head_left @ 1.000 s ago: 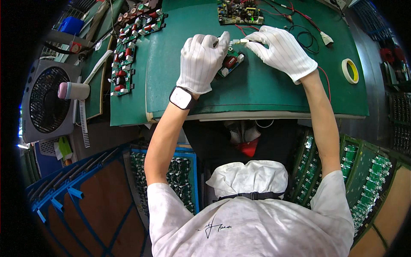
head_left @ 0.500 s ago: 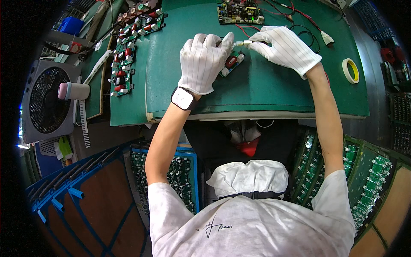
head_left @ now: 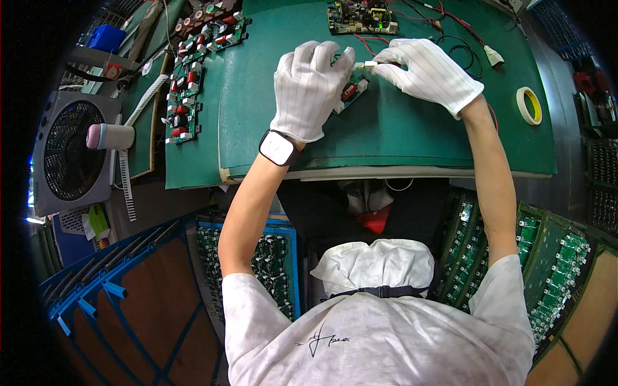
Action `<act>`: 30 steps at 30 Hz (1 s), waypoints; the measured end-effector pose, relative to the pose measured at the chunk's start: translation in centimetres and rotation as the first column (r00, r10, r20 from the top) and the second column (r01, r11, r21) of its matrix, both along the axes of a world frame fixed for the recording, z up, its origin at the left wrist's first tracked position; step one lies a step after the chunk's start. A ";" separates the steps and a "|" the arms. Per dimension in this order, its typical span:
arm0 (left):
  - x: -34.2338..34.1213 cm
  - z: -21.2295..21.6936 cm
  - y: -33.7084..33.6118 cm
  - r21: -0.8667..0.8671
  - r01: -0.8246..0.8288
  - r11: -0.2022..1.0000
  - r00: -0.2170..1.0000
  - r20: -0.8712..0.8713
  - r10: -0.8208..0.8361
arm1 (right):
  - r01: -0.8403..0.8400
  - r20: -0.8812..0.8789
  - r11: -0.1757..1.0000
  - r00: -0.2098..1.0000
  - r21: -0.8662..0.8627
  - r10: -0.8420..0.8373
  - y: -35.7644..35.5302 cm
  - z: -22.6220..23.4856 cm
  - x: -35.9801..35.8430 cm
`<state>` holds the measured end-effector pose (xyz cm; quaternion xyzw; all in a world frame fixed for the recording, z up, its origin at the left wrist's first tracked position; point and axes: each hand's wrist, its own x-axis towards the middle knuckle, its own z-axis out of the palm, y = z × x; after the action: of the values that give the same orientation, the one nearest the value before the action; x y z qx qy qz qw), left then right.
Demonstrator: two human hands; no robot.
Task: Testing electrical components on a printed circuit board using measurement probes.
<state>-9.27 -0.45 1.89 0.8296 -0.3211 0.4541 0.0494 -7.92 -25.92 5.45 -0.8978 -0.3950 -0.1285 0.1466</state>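
Both hands wear white striped gloves. My left hand is closed around the upper left part of a small green circuit board with a red component and white parts; the glove hides much of it. The thumb lies along the board's top end. Just to the right, my right hand pinches a white wire connector between thumb and fingers. The connector is held against or very close to the board's upper end; the exact contact is too small to tell.
Another populated circuit board with a lit green light lies at the back, with red wires beside it. Several finished-looking boards line the left. A tape roll lies right; a fan stands left. Board racks flank my lap.
My left hand's fingers have loosened and spread a little, shifting slightly up. The small board has moved slightly right. My right hand stays nearly in place with the connector.
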 end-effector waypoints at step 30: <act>-3.3 0.3 3.9 -0.276 0.007 0.961 0.876 -0.461 -0.139 | 0.222 -0.252 0.889 0.959 0.399 -0.127 0.3 2.2 -9.3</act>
<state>-12.60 3.43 2.18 0.8886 -0.2665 0.2728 0.2550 -17.26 -25.63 7.60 -0.8850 -0.2563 -0.1241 0.3683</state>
